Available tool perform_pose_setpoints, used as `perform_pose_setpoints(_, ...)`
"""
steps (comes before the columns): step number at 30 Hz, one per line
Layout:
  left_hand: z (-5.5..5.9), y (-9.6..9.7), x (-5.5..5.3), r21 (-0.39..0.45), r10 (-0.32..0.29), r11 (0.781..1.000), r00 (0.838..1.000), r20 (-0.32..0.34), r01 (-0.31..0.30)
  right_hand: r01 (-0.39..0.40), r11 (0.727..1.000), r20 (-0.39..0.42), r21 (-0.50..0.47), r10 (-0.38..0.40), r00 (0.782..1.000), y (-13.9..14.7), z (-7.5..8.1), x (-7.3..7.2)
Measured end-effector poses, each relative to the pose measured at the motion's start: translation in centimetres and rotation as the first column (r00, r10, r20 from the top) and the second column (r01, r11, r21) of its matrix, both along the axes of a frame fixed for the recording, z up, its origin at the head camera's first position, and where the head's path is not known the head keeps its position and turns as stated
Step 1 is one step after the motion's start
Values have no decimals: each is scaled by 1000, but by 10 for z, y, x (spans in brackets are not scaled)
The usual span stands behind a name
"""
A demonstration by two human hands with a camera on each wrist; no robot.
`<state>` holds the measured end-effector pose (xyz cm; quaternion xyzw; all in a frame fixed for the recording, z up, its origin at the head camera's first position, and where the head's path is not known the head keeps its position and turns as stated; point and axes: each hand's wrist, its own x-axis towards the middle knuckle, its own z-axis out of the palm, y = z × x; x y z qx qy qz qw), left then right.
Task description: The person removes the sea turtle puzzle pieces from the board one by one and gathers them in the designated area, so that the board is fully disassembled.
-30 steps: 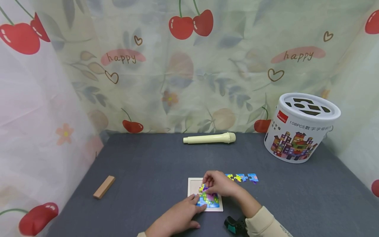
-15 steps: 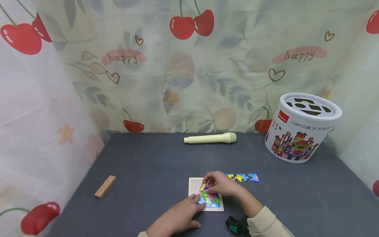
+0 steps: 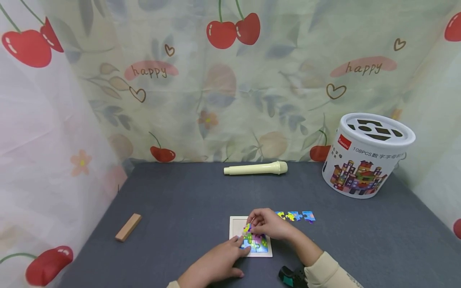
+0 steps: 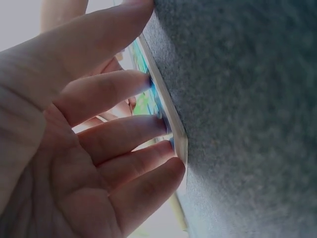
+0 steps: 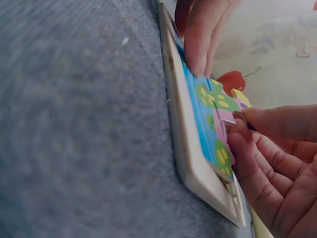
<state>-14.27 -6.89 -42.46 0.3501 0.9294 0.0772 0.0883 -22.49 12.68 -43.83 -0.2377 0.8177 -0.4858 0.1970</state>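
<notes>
My right hand (image 3: pixel 271 225) is over the upper right of a small jigsaw in a pale wooden puzzle tray (image 3: pixel 270 251). Between its thumb and forefinger it pinches a puzzle piece (image 5: pixel 241 102) with yellow and purple on it, tilted against the neighbouring pieces. Blue, green and pink pieces (image 3: pixel 261 247) fill the near part of the tray; a strip of bare base shows at the far left. My left hand (image 3: pixel 220 260) rests its fingertips on the tray's near left side, fingers extended, as the left wrist view shows. The right hand hides part of the jigsaw.
Several loose puzzle pieces (image 3: pixel 295 216) lie in a row beyond the tray, to the right. A cream toy microphone (image 3: pixel 255 168) lies at the back, a wooden block (image 3: pixel 128 227) at left. A white bucket (image 3: pixel 363 160) stands back right. A black-and-teal device (image 3: pixel 292 277) is beside the right sleeve.
Both hands stay in almost the same place. The right forearm and the black device beside it have shifted slightly to the right, while the fingers make only small movements at the piece.
</notes>
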Motion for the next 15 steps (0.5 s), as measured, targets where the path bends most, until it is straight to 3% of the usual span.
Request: perform_pose_setpoints(15,0,1,3,-21,7,1000,999,-40,-8,93,993,78,-69,-87,993,-2,-9,3)
